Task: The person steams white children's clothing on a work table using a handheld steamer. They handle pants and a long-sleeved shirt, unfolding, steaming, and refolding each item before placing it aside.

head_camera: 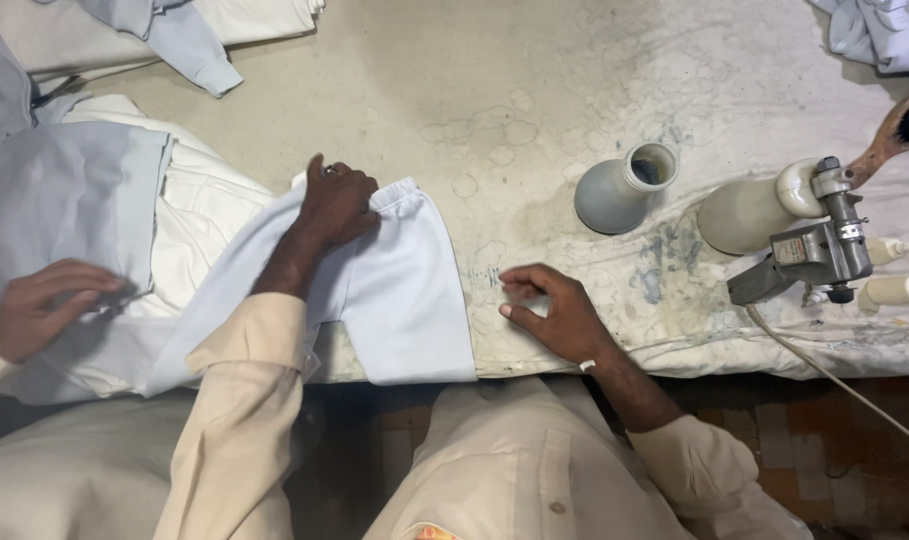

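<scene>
Head camera, steep downward look, close over table (535, 90).

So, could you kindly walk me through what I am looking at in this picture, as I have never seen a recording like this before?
There is no machine here: a person wears a camera on the head, so the one picture looks straight down at their own two bare hands over a stained padded table. The left hand presses flat on the cuff of a pale blue sleeve laid across the table edge. The right hand rests on the table cloth beside it, holding nothing. A third hand at the far left belongs to another person, touching a folded garment. To the right stand a grey vase-shaped vessel, a metal spray gun with a hose, and a brush.
</scene>
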The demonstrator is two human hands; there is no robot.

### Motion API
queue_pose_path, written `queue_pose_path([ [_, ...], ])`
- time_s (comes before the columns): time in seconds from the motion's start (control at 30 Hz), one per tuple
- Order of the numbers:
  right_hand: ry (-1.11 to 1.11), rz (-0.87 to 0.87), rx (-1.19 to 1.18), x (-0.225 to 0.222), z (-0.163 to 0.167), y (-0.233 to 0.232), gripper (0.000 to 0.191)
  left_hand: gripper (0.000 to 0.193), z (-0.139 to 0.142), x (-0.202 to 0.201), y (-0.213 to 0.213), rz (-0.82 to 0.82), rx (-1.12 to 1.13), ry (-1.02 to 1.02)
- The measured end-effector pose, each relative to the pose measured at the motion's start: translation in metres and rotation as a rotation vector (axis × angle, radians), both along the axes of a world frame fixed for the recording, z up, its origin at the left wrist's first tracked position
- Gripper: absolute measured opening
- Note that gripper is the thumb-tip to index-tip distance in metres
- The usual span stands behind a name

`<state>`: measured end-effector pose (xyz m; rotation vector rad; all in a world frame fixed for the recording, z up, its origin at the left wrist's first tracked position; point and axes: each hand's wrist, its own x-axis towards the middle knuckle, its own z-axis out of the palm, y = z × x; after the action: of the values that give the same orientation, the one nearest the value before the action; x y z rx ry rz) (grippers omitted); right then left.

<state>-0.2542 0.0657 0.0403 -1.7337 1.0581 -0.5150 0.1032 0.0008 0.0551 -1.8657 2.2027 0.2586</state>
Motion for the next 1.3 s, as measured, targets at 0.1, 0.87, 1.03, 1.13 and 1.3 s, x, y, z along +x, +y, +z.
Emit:
queue_pose_path([
  [0.1, -0.106, 0.084, -0.231, 0.026, 0.035, -0.032, 0.064, 0.038, 0.011, -0.016, 0.015, 0.193, 0.193, 0.889],
  [0.87, -1.066, -0.225, 0.572, -0.13, -0.018, -0.077, 0.042, 0.035, 0.042, -0.185, -0.043, -0.048, 0.673, 1.383],
  [1.03, -1.045, -0.397, 0.488, -0.146, -0.017, -0.108, 0.033, 0.034, -0.005, -0.256, -0.04, 0.578, 0.455, 2.042],
  [1.13, -0.936, -0.5, 0.446, -0.159, -0.015, -0.128, 0.032, 0.026, -0.012, -0.287, -0.053, 0.569, 0.118, 1.78],
  [1.3, -0.99, -0.549, 0.463, -0.164, 0.001, -0.166, 0.035, 0.025, 0.003, -0.309, -0.099, 0.577, -0.187, 1.127],
])
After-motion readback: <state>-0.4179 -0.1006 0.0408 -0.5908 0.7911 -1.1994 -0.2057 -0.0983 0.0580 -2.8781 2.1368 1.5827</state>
